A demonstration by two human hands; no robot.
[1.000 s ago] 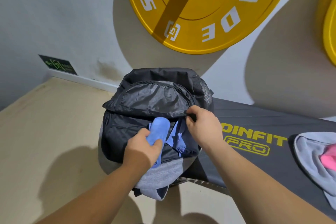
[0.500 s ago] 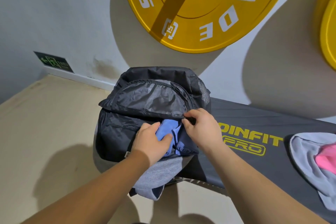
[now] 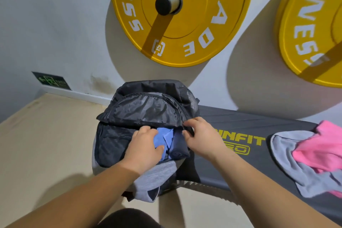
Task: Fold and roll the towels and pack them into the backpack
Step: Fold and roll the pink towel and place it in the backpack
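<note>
Blue rolled towel [image 3: 167, 138], half inside the open black nylon backpack [image 3: 144, 107], grasped by the left hand [image 3: 146, 148]. Right hand [image 3: 201, 137], just beside it, pinches the backpack's flap edge. Crumpled grey towel [image 3: 288, 155] and pink towel [image 3: 325, 146] lie well right of that hand.

A pale wall [image 3: 55, 15] at the far side carries a yellow weight plate [image 3: 199, 29], a second plate [image 3: 311, 29] at the right edge (both cast broad shadows), and a green exit sign [image 3: 51, 80] low left. Beige floor [image 3: 46, 144] lies left, and a dark bench [image 3: 246, 126] runs right.

Gym: wall-hung weight plates [image 3: 177, 15], padded bench [image 3: 259, 124]
</note>
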